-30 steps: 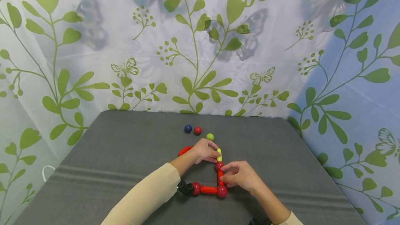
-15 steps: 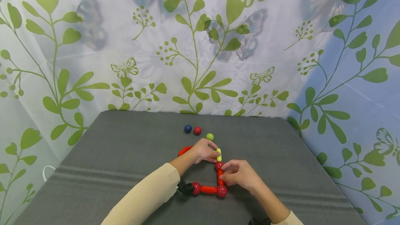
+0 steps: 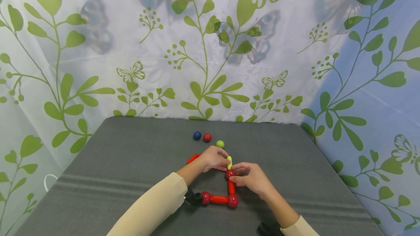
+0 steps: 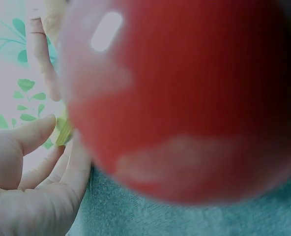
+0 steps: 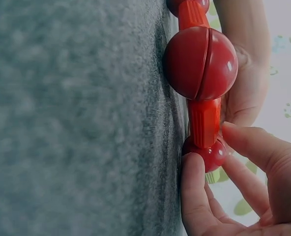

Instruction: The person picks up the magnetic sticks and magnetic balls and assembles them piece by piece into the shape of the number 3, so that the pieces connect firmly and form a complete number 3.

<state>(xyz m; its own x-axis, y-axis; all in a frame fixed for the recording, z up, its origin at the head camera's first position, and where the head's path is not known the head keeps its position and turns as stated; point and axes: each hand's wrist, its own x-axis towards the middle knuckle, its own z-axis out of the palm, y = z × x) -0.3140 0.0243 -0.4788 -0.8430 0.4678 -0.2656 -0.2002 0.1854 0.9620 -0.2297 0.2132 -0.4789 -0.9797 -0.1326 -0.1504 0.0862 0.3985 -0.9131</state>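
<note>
A chain of toy balls and rods lies on the grey table. Its near red ball [image 3: 233, 201] joins a red rod [image 3: 219, 199] to the left, ending in another red ball [image 3: 205, 198]. A second red rod [image 3: 231, 188] runs away from me to the far red ball [image 3: 230, 174]. My right hand [image 3: 252, 179] holds that far ball between thumb and fingers, which the right wrist view [image 5: 212, 156] shows too. Beyond it, my left hand [image 3: 214, 158] pinches a yellow-green rod [image 3: 229, 162] at the ball. A large red ball [image 4: 185, 98] blocks much of the left wrist view.
A blue ball [image 3: 197, 135], a red ball [image 3: 207, 137] and a green ball [image 3: 220, 144] stand farther back. Another red rod [image 3: 193, 158] lies partly behind my left forearm. A leaf-patterned curtain [image 3: 210, 46] hangs behind the grey table [image 3: 131, 148].
My right hand has shifted slightly away from me, from the red rod up to the far red ball. The left hand stays on the yellow-green rod.
</note>
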